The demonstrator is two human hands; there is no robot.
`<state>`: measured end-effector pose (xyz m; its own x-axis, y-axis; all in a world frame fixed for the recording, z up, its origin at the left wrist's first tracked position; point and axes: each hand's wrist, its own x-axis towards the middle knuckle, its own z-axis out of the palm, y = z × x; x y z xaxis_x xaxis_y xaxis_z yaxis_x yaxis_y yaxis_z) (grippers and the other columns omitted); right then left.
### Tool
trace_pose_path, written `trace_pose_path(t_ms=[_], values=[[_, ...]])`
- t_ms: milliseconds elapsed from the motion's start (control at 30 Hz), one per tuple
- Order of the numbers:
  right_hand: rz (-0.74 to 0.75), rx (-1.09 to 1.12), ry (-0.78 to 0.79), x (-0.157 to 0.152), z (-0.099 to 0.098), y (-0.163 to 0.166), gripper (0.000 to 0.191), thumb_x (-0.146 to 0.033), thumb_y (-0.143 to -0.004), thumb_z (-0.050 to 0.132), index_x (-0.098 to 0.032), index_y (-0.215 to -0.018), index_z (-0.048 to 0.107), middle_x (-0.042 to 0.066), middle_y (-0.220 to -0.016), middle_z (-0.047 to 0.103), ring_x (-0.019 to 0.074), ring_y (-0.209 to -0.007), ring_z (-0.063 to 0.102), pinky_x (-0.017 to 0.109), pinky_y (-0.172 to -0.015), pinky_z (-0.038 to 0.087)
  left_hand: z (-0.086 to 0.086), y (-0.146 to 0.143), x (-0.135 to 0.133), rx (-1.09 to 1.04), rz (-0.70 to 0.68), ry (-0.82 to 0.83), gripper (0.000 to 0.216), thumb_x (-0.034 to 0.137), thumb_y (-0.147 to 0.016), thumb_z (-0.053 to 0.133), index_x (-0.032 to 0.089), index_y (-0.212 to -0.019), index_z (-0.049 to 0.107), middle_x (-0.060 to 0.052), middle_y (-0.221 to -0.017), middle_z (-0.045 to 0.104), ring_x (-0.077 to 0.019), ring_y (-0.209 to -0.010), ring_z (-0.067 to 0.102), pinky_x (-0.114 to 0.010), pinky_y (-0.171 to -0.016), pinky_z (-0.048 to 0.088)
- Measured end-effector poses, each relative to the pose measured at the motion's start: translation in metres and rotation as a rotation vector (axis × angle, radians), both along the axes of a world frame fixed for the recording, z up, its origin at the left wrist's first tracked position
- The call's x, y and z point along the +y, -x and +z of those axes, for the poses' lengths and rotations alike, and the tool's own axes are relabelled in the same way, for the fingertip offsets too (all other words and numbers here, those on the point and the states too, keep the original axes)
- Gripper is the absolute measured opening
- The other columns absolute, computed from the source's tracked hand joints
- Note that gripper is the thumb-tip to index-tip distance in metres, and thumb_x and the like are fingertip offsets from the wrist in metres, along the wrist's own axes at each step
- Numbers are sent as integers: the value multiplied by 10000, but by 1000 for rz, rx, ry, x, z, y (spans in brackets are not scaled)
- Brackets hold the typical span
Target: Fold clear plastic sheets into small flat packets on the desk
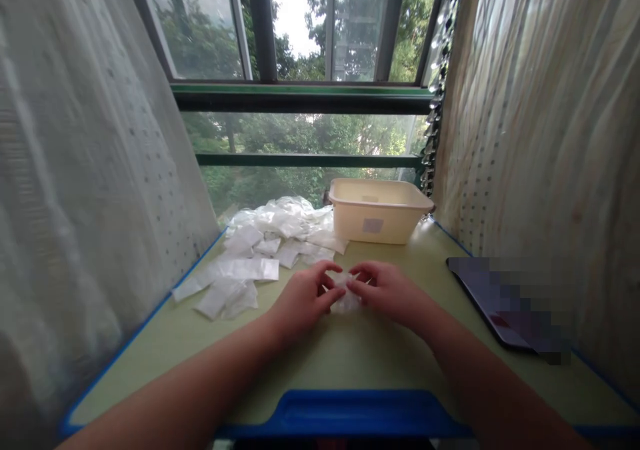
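Handling zone: a small clear plastic packet (pixel 346 301) sits between the fingertips at mid-table, in front of the person; its contents, if any, cannot be made out.
Left hand (pixel 306 291): thumb and fingers half curled, a gap showing between them; thumb tip at the film. Firmness of hold: cannot tell.
Right hand (pixel 389 291): thumb and forefinger drawn nearly together, seemingly pinching the packet's other side; remaining fingers bent.
Reason for two-sided hold: probably steadies limp, slippery film that one hand alone might let fold.
Loose packets (pixel 285 225): heaped at the far left, a few strewn nearer the left edge; presumably set within left-hand reach, the middle left for working.
Cream tub (pixel 373 222): upright behind the right hand, beside the heap, apart from both hands; perhaps placed for easy right-hand access.
Dark flat device (pixel 493 307): at the right edge, likely out of the way.
Arm pose: forearms slant inward over the green tabletop (pixel 350 360), wrists low, palms facing inward.
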<state>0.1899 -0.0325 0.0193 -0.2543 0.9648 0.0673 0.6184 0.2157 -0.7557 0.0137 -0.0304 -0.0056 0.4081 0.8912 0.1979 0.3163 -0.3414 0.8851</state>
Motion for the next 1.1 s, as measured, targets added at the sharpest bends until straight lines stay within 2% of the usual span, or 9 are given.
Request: trace_pose_path(t_ms=[133, 233, 367, 500, 633, 733, 833, 1100], values=[[14, 256, 218, 1, 1, 3, 162, -282, -741, 552, -122, -726, 570, 3, -546, 565, 102, -481, 536, 198, -415, 439, 0, 0, 5, -131, 18, 136, 405, 385, -731, 597, 171, -1055, 482, 11, -656, 593, -119, -517, 564, -200, -437, 412], [-24, 400, 247, 0, 3, 4, 128, -235, -731, 582, -116, -701, 546, -7, -553, 559, 91, -484, 549, 201, -438, 481, 4, 0, 6, -184, 27, 300, 386, 432, -715, 602, 131, -952, 551, -33, -706, 618, -141, -583, 596, -189, -412, 405], [-89, 490, 246, 1, 3, 5, 111, -210, -737, 600, -117, -702, 550, -1, -579, 584, 83, -483, 569, 211, -492, 520, 12, 1, 2, -227, -37, 431, 337, 401, -705, 631, 111, -877, 606, -85, -859, 643, -177, -724, 635, -231, -533, 486], [-111, 481, 279, 3, 3, 4, 143, -244, -747, 597, -113, -705, 556, 29, -601, 605, 107, -523, 592, 222, -499, 521, 15, 2, -1, -253, -31, 447, 278, 323, -677, 669, 118, -858, 618, -66, -805, 654, -155, -684, 630, -251, -580, 508], [-31, 417, 169, 3, 2, 1, 253, -313, -711, 631, -109, -859, 606, 51, -732, 633, 110, -581, 582, 208, -485, 493, 14, 2, 0, -172, -39, 430, 240, 305, -655, 679, 116, -794, 631, -50, -695, 645, -136, -596, 605, -236, -515, 493], [56, 325, 136, 2, -1, 1, 245, -335, -699, 631, -118, -812, 642, 24, -667, 616, 90, -541, 540, 182, -456, 448, 13, 4, -1, -125, -113, 437, 222, 305, -656, 672, 121, -777, 642, -45, -671, 639, -135, -589, 597, -230, -501, 485], [66, 292, 159, 2, -3, 1, 220, -334, -690, 628, -122, -744, 645, 7, -602, 590, 79, -498, 506, 172, -426, 405, 13, 7, -1, -107, -165, 454, 219, 300, -648, 679, 128, -780, 647, -32, -646, 630, -128, -580, 586, -226, -500, 482], [82, 425, 284, 1, 3, -6, 240, -348, -663, 659, -118, -685, 595, -18, -492, 543, 60, -435, 466, 166, -407, 348, 24, 11, 0, -121, -205, 502, 228, 289, -649, 685, 109, -788, 659, -48, -655, 642, -126, -593, 586, -225, -531, 477]])
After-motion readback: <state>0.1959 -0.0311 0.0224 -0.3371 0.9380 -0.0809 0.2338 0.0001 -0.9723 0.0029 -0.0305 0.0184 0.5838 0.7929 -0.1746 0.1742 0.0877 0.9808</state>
